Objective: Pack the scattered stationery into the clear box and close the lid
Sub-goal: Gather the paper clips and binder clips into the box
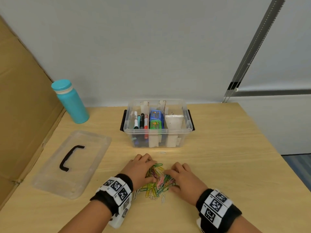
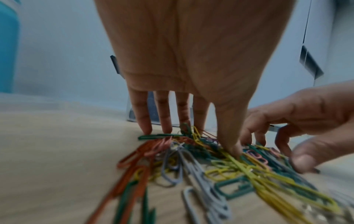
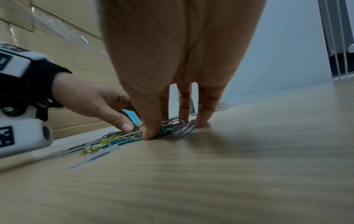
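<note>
Both forearms are extended in from the bottom edge of the head view, a marker-printed band worn on each wrist. The left hand (image 1: 140, 169) is placed palm-down at lower centre, fingers (image 2: 142, 116) spread and pointed down, tips and thumb pressed down. The right hand (image 1: 183, 178) is set just right of it, palm-down, fingers (image 3: 207, 106) straight, tips and thumb planted. The hands are close together, not touching.

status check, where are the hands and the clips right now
Left hand and right hand both fingers-down, raking the paper clip pile. Clear box open, lid lying left. One stray clip near box.
</note>
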Demonstrator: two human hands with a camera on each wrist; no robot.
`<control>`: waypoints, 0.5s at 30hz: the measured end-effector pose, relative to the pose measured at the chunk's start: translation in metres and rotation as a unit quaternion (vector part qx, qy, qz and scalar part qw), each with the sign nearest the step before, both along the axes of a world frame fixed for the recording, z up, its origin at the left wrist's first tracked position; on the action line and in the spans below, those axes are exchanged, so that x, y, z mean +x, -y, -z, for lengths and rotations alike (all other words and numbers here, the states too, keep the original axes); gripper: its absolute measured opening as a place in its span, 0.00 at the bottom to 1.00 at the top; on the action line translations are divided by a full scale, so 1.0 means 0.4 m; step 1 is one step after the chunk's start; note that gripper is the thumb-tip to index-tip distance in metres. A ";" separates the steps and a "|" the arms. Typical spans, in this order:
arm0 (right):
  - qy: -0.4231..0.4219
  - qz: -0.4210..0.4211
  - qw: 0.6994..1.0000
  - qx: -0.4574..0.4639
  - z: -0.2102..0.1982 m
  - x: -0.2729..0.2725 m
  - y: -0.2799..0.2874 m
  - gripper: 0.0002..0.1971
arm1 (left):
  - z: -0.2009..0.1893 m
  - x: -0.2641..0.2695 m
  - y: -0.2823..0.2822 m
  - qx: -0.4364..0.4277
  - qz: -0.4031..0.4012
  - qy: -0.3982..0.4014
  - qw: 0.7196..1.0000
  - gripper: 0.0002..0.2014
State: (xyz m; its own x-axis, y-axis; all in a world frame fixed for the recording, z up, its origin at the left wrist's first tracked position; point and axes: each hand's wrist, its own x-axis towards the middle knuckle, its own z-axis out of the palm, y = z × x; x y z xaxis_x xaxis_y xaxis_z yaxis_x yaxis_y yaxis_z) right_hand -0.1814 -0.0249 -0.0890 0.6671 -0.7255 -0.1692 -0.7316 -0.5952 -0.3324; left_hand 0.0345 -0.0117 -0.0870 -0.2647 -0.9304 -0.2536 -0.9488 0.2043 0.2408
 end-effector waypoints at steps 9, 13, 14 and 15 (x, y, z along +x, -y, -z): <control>0.043 0.056 0.997 0.005 0.004 0.024 0.032 0.12 | -0.023 -0.001 0.016 -0.016 -0.055 -0.056 0.997 0.16; 0.093 0.105 0.990 0.028 -0.001 0.004 0.040 0.11 | -0.020 0.008 0.005 -0.025 -0.072 -0.088 0.993 0.15; 0.103 0.114 0.988 0.032 -0.002 -0.003 0.039 0.10 | -0.019 0.010 0.001 -0.030 -0.077 -0.095 0.992 0.14; 0.113 0.122 0.985 0.036 -0.004 -0.009 0.038 0.10 | -0.019 0.013 -0.002 -0.036 -0.084 -0.104 0.990 0.14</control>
